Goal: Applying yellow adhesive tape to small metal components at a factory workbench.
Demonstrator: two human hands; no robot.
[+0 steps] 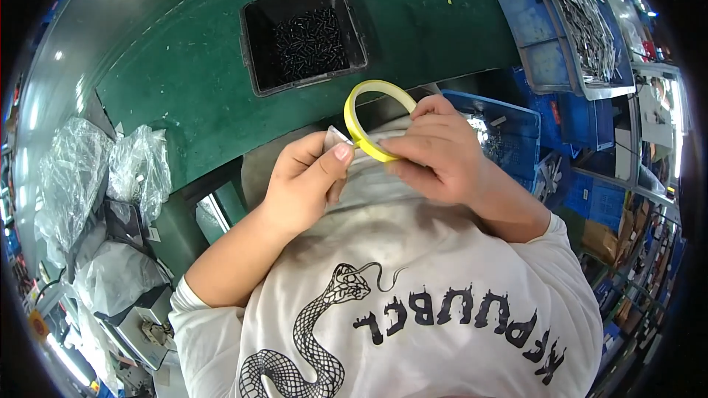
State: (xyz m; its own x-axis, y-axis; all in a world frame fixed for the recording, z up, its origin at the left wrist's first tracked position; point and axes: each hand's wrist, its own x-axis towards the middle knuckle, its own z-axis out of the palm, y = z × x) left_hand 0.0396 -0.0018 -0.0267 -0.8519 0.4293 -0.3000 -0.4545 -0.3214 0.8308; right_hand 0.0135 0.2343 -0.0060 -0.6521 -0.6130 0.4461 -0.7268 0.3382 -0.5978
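Note:
A roll of yellow tape (351, 112) is gripped along its lower and right side by my right hand (442, 153), its open ring tilted upward. Close to the left, my left hand (304, 175) pinches a small whitish, see-through piece (338, 137) between thumb and fingers. The roll's near edge comes right up to this piece, where a bit of yellow shows by the thumb tip. Whether the tape is stuck to the piece I cannot tell. Both hands are in front of my white shirt, at the near edge of the green table.
On the green table (199, 96) stands a black bin (249, 55) holding many small black rod-like parts (310, 43). Clear plastic bags (74, 169) hang at the left. To the right are a blue crate (527, 133) and a blue tray of thin metal pieces (582, 15).

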